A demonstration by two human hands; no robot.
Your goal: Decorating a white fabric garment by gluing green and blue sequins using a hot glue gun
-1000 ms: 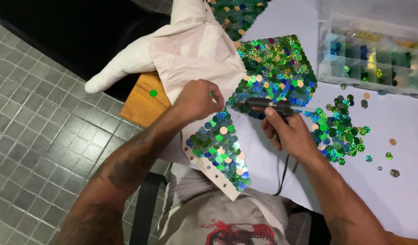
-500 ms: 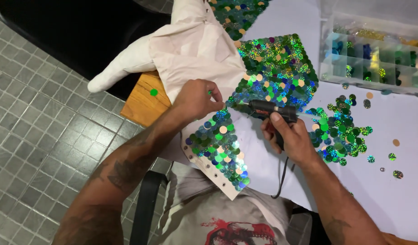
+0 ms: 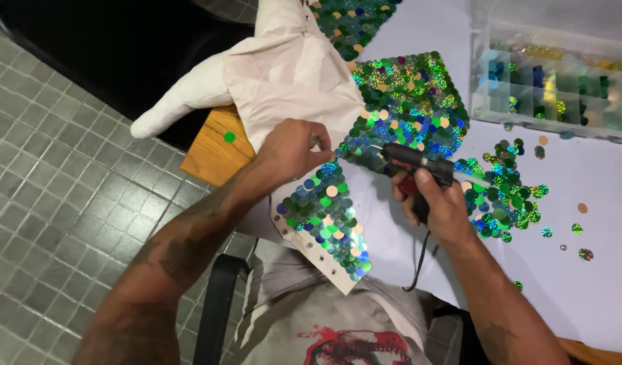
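Right hand fingers wrapped around black glue gun, left hand fingers pinched on sequinned fabric.

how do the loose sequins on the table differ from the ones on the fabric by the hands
The loose sequins lie scattered in an uneven pile on the white table; the sequins on the fabric panel overlap in neat scale-like rows. The loose pile sits beyond the right hand, the panel below the left hand. Both are round, shiny, mostly green and blue.

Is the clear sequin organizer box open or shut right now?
Open: the organizer box shows its sequin-filled compartments uncovered, with its clear lid tipped up behind.
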